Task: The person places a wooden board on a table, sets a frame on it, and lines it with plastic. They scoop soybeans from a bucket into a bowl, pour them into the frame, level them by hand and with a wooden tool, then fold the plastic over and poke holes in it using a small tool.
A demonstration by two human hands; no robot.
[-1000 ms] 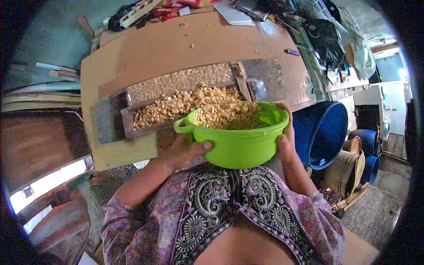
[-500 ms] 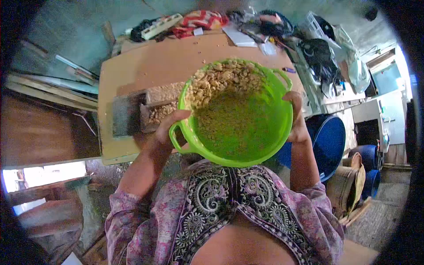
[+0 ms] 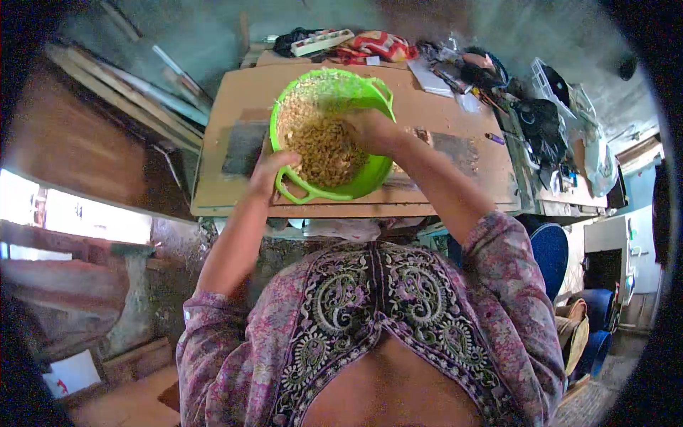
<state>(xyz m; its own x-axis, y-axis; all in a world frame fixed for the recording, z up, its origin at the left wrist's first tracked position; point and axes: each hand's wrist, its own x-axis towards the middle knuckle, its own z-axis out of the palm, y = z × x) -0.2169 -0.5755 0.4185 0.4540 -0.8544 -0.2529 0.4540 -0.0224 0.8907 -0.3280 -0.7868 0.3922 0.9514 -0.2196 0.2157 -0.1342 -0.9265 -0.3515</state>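
Head view: a green bowl (image 3: 334, 135) is tipped up on its side over the brown board (image 3: 235, 192), its open mouth turned toward the camera and its far rim raised. Pale nuts (image 3: 320, 146) cling to its inner wall. The left hand (image 3: 272, 171) is closed around the bowl's lower rim, just beside the loop handle (image 3: 295, 193). The right hand (image 3: 370, 132) reaches inside the bowl with fingers curled over the nuts; whether it grips any cannot be told. Clutter (image 3: 455, 67) lies along the board's far edge. A blue barrel (image 3: 551, 249) stands at the right. No writing is readable anywhere.
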